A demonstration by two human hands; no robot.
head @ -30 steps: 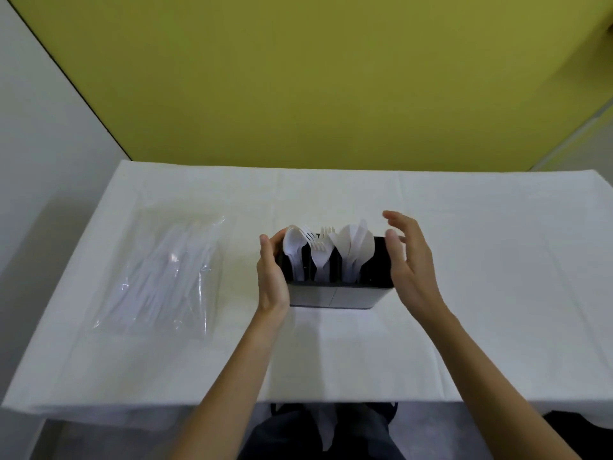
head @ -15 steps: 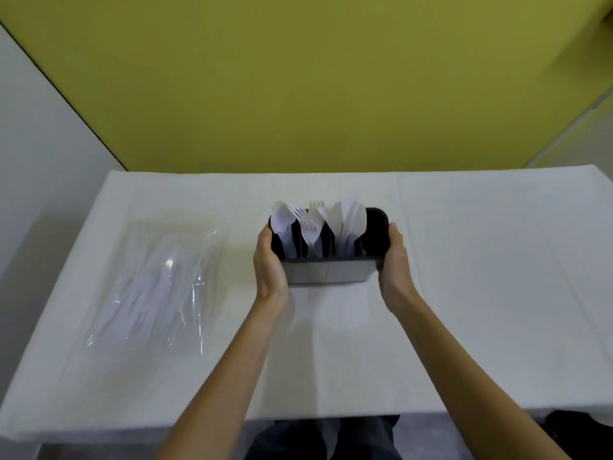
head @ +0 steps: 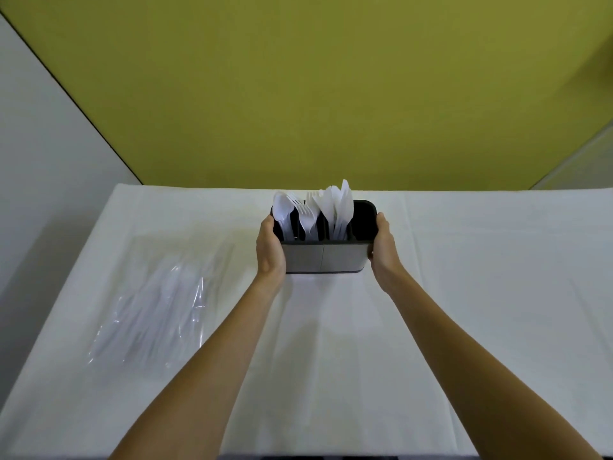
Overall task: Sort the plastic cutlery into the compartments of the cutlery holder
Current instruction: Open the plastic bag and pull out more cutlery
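Apparently aloft, holder (head: 323,257), left hand (head: 270,249), right hand (head: 383,249)

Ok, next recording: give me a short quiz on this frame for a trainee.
1. True or false: only the left hand holds the holder.
2. Which compartment of the holder is empty? A) leftmost B) second from left C) rightmost
3. Fill in: left of the holder, on the table, lies a clear ____ of cutlery.
Key: 1 false, the right hand holds its other end; 2 C; 3 bag.
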